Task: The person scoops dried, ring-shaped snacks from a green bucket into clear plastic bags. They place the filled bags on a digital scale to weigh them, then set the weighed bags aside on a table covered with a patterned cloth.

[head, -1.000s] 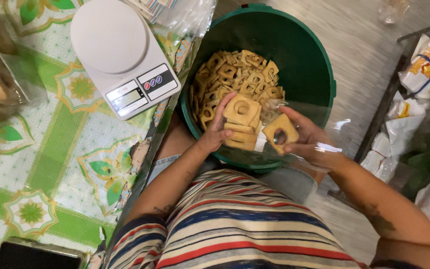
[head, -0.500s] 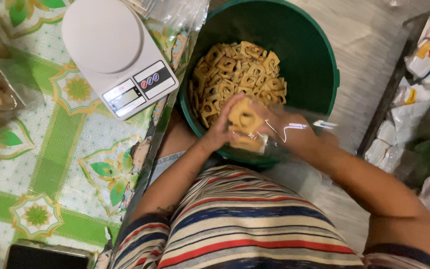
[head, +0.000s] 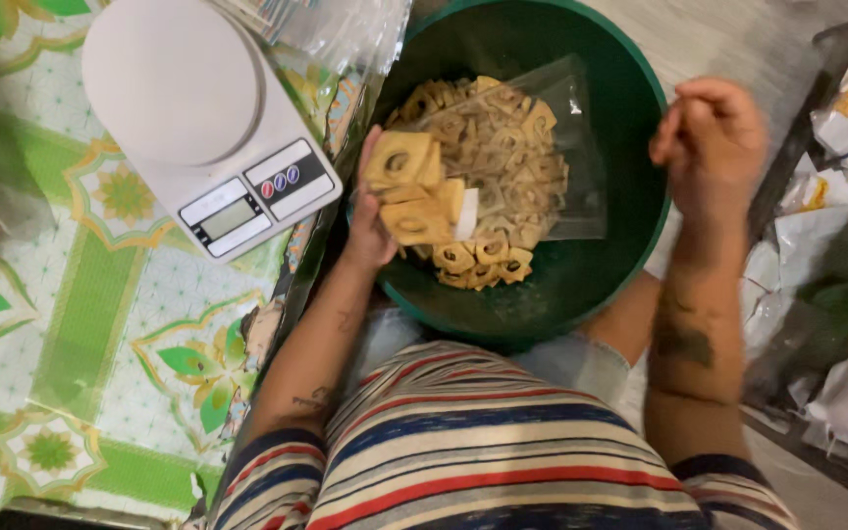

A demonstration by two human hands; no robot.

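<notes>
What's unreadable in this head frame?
- Right hand: motion-blurred, so its grip is unclear.
- Left hand: fingers hidden behind the stack of square biscuits it holds.
- Clear plastic bag: its opening can't be made out through glare.
- Kitchen scale display: too small.
- Dark object, bottom left: cut off by the edge.

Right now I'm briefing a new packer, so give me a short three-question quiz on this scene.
1. True or false: the left hand holds a clear bag with square ring biscuits in it.
2. What stands on the patterned tablecloth left of the green tub?
A. a white kitchen scale
B. a kettle
C. a plate
3. Is the right hand touching the biscuits in the tub?

Key:
1. True.
2. A, the white kitchen scale.
3. No, it is raised over the tub's right rim, fingers pinched together.
</notes>
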